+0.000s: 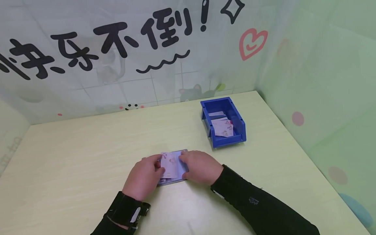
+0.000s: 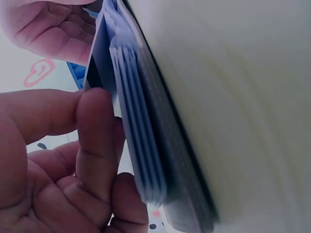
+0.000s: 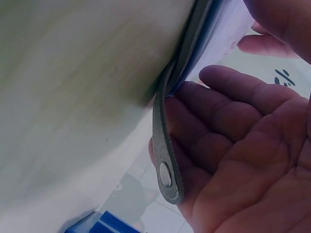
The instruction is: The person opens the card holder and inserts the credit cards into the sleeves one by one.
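A card holder (image 1: 182,169) with a grey cover and clear sleeves lies open on the table in front of me. Its stacked sleeves (image 2: 138,126) show edge-on in the left wrist view. My left hand (image 1: 147,174) pinches a pink patterned card (image 1: 168,166) by its left side, over the holder. On the other side, my right hand (image 1: 202,167) grips the holder's right edge with thumb and fingers. A grey strap (image 3: 164,141) with a round metal snap sticks out beside the right fingers in the right wrist view.
A blue open-fronted bin (image 1: 227,141) stands behind and to the right of the holder. Inside it lie several pink patterned cards (image 1: 222,128). The pale wooden table (image 1: 88,156) meets printed curtains at the back and right.
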Demonstrator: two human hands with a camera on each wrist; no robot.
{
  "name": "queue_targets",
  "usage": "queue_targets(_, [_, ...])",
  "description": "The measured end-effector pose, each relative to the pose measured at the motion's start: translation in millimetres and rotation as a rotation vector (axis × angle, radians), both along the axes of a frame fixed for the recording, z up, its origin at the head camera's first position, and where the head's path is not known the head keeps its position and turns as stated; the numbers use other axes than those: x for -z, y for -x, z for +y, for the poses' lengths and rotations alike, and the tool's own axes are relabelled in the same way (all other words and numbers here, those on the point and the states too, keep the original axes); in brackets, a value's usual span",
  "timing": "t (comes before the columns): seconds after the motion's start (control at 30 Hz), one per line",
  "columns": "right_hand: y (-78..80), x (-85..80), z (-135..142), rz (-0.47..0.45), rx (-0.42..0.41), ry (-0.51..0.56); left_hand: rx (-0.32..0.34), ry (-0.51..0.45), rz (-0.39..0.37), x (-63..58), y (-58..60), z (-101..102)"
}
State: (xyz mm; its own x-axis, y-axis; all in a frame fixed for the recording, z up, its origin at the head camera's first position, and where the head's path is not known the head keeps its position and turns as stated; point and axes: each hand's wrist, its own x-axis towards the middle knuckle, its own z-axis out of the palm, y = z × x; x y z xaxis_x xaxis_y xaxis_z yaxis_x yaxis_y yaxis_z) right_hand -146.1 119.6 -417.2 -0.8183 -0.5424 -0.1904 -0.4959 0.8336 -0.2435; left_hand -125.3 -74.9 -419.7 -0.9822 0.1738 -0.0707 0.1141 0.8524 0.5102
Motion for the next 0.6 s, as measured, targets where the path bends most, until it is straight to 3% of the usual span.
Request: queue_targets(0.6, [1.1,0.9,1.2,-0.028,0.018,0.032,0.06,-0.029,0.009,2.1,-0.3,8.6])
